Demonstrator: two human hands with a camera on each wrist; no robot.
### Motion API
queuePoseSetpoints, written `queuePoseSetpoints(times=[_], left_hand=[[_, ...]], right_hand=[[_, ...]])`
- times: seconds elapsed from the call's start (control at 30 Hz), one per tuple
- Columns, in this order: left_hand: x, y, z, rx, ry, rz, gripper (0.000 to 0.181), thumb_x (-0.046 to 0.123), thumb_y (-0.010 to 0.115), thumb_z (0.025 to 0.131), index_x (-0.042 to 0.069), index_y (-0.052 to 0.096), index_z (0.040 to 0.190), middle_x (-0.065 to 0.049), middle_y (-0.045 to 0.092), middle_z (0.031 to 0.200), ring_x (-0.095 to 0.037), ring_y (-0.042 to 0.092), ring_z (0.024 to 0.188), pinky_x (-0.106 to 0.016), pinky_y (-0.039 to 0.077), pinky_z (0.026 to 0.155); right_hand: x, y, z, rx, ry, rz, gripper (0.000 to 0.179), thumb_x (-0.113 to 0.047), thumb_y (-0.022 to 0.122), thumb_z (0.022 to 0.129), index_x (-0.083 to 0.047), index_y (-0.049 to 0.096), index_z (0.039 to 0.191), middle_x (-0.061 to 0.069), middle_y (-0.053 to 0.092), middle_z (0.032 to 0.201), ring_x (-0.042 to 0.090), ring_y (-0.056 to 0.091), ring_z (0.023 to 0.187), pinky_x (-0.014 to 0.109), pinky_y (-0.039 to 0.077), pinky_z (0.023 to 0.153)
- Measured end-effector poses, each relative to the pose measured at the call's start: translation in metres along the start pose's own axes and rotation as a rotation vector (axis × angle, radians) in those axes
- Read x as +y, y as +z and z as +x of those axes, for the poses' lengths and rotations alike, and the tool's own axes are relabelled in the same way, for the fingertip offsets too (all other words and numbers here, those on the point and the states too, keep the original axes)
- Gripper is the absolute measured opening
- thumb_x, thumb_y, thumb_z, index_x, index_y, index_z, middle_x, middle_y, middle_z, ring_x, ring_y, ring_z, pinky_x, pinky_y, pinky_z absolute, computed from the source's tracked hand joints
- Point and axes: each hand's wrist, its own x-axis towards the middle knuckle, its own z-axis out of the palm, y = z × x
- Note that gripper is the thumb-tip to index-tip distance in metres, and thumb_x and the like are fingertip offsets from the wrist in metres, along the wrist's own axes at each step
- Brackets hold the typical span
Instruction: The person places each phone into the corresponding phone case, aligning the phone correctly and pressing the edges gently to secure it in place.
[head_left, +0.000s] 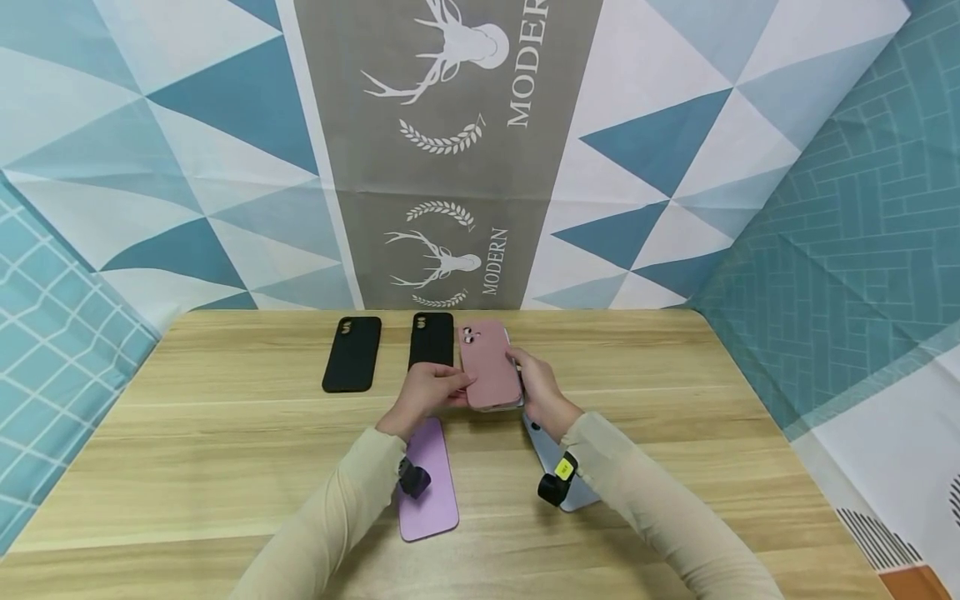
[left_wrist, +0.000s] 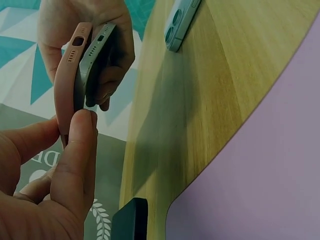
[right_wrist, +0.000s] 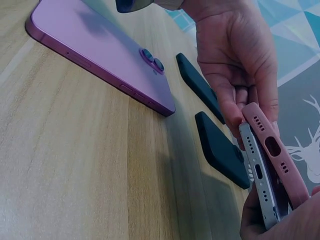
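Observation:
A pink phone case (head_left: 489,362) is held above the table by both hands, its camera openings facing up. Behind it sits a pale-edged phone (right_wrist: 257,175), lying at an angle to the case, with a wedge of space between them that widens toward the right hand. My left hand (head_left: 429,390) pinches the left edges near the bottom corner between thumb and fingers. On the other side, my right hand (head_left: 543,393) grips the phone and case along their long edge. Whether the far end of the phone sits inside the case is hidden.
A purple phone (head_left: 431,500) lies face down under the left wrist. Beneath the right wrist rests a light blue phone (head_left: 543,450). Two black phone cases (head_left: 352,354) (head_left: 431,342) lie toward the table's back edge; the left forearm's hand partly covers one.

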Motion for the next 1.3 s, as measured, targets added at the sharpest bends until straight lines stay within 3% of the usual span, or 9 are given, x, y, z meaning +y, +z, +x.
queuePoseSetpoints(times=[0.23,0.73,1.07,1.3], left_hand=[[-0.0019,0.0023,0.0009,-0.014,0.022,-0.02,0.025,0.004,0.068,0.083,-0.014,0.064,0.1,-0.008,0.067,0.07,-0.01,0.065,0.06,-0.027,0.059,0.062],[0.0022,0.0039,-0.0047,0.006,0.035,0.059,0.018,0.006,0.069,0.082,-0.009,0.068,0.094,-0.011,0.069,0.075,-0.011,0.066,0.06,-0.028,0.059,0.063],[0.0035,0.0052,-0.0081,0.006,0.041,0.064,0.021,0.006,0.07,0.082,-0.008,0.068,0.097,-0.018,0.071,0.084,-0.012,0.067,0.063,-0.031,0.059,0.067],[0.0014,0.0054,-0.0074,0.007,0.035,0.044,0.022,0.006,0.071,0.081,-0.008,0.068,0.098,-0.018,0.071,0.084,-0.012,0.067,0.063,-0.032,0.059,0.068]], right_hand=[[0.0,0.0004,-0.0006,-0.004,0.007,0.006,0.049,-0.029,0.049,0.092,0.0,0.045,0.132,0.012,0.05,0.126,0.021,0.05,0.109,0.031,0.043,0.094],[0.0033,0.0017,-0.0011,0.016,0.004,0.022,0.054,-0.025,0.056,0.089,0.001,0.042,0.134,0.01,0.041,0.14,0.022,0.039,0.124,0.038,0.028,0.113],[0.008,0.0008,-0.0012,-0.012,-0.037,-0.04,0.054,-0.016,0.054,0.09,0.006,0.039,0.137,0.018,0.04,0.144,0.029,0.038,0.131,0.042,0.032,0.112],[0.0072,-0.0013,-0.0019,-0.022,-0.02,-0.024,0.05,-0.013,0.053,0.092,0.006,0.039,0.137,0.019,0.046,0.139,0.029,0.046,0.125,0.041,0.04,0.106]])
